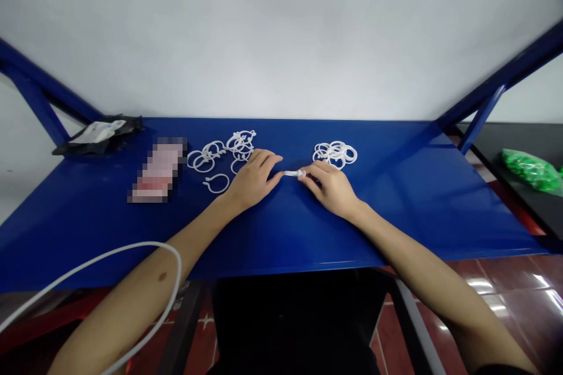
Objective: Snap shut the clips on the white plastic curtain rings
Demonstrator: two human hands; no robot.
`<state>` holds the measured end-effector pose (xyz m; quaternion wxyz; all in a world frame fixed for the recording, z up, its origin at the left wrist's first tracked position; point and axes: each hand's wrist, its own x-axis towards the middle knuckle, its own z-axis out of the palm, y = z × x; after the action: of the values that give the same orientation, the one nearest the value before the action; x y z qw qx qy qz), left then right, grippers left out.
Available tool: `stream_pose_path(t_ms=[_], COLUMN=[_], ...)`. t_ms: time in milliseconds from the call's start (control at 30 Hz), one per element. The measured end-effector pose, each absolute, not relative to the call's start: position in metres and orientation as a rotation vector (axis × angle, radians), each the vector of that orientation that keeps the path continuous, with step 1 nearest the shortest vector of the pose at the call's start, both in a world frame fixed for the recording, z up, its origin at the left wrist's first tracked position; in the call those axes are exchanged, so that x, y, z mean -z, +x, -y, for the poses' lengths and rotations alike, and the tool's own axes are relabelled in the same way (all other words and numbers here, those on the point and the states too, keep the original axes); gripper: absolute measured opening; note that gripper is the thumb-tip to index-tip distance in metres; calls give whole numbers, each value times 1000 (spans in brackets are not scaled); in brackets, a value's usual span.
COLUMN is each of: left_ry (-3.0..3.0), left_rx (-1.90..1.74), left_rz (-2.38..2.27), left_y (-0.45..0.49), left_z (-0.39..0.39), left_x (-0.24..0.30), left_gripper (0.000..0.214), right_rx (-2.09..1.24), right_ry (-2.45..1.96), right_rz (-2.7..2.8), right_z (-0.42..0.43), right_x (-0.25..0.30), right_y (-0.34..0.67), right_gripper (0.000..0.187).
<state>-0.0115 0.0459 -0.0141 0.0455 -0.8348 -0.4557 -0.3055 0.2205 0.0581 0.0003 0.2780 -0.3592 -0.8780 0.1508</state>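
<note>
A white plastic curtain ring (291,173), seen nearly edge-on, is between my two hands over the blue table. My right hand (329,186) pinches its right end between thumb and fingers. My left hand (254,180) has thumb and fingers apart, with the thumb tip at the ring's left end. Beyond my left hand lies a loose pile of white rings (240,142), and more rings (206,156) spread to its left. One single ring (218,183) with a gap in its loop lies nearer me. Just behind my right hand is another pile of white rings (336,153).
On the blue table (281,240) at the left are a blurred-out flat pinkish item (159,170) and a black plastic packet (102,135). A white cable (132,244) loops across my left forearm. A green bag (530,170) sits on a dark surface to the right.
</note>
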Motion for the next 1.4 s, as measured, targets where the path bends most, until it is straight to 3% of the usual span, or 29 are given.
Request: stream_pose_path(t_ms=[200, 467, 800, 1033, 1400], left_ry=[-2459, -2583, -2678, -2626, -2640], left_rx=[752, 1062, 1253, 1311, 1210], left_rz=[1429, 1230, 1323, 1385, 1212], left_y=[-13, -5, 3, 4, 12], left_z=[-46, -33, -31, -31, -22], left_x=[10, -5, 5, 5, 14], left_gripper=[21, 15, 15, 10, 22], right_rx=[-420, -489, -585, -934, -595], right_ry=[-972, -948, -806, -957, -763], right_rz=[2343, 2354, 2211, 1972, 2292], right_z=[-56, -52, -51, -44, -42], right_x=[0, -1, 0, -4, -6], right_y=[220, 219, 218, 214, 219], right_gripper=[25, 27, 24, 24, 20])
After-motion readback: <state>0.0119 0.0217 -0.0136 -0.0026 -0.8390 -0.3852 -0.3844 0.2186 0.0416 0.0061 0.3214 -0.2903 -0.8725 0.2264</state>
